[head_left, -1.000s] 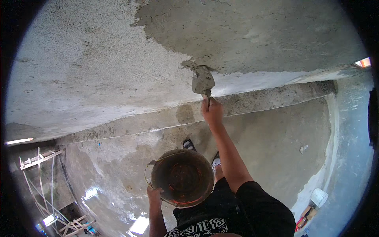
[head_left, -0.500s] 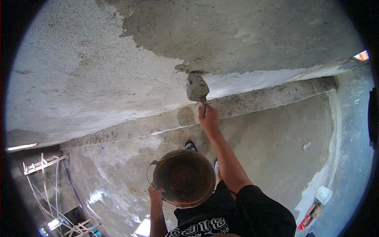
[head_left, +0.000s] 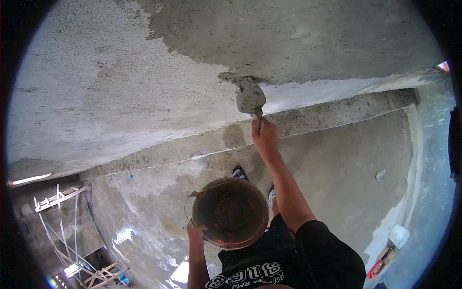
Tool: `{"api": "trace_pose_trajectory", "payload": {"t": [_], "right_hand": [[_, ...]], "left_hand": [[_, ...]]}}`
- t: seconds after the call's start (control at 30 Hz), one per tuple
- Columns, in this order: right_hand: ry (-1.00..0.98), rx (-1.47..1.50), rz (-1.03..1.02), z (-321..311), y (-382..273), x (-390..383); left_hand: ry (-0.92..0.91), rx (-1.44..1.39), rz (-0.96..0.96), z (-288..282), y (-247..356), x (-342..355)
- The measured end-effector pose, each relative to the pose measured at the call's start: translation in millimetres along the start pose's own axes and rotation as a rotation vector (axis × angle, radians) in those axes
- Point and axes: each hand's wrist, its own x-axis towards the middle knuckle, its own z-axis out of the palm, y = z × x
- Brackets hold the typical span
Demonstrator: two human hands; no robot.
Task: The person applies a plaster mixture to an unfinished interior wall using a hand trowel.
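My right hand (head_left: 265, 135) is closed round the handle of a mortar-smeared trowel (head_left: 250, 96). The blade's far end meets the lower edge of the wet grey plaster (head_left: 288, 43) on the wall. Bare, pale wall (head_left: 120, 91) shows to the left of that plaster. With my left hand (head_left: 196, 232) I grip the rim of a round dark bucket (head_left: 231, 212), held in front of my body. Reddish streaks and a dark bottom show inside it. A thin wire handle (head_left: 186, 206) hangs at the bucket's left side.
A raised ledge (head_left: 308, 119) runs along the wall's foot above the concrete floor (head_left: 337, 168). Wooden scaffolding (head_left: 62, 200) stands at the far left. Near the blue wall (head_left: 433, 192) on the right lie a white container (head_left: 398, 236) and some red and brown items (head_left: 380, 262).
The trowel has moved slightly up and to the right along the plaster's lower edge. The bucket also appears a little further right and higher in view.
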Motion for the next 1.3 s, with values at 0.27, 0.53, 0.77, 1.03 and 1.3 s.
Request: {"api": "trace_pose_trajectory", "payload": {"t": [0.27, 0.53, 0.77, 1.03, 1.3], "right_hand": [[0.052, 0.124, 0.019, 7, 3, 19], [0.008, 0.072, 0.116, 5, -2, 1], [0.131, 0.231, 0.011, -2, -19, 29], [-0.031, 0.11, -0.021, -5, -7, 13], [0.063, 0.115, -0.009, -6, 6, 12]], "left_hand": [[-0.104, 0.097, -0.004, -11, -5, 4], [-0.064, 0.019, -0.003, -4, 0, 4], [-0.084, 0.104, -0.04, -9, -4, 5], [-0.081, 0.051, -0.025, -8, -6, 10], [-0.081, 0.056, -0.038, -3, 0, 7]]}}
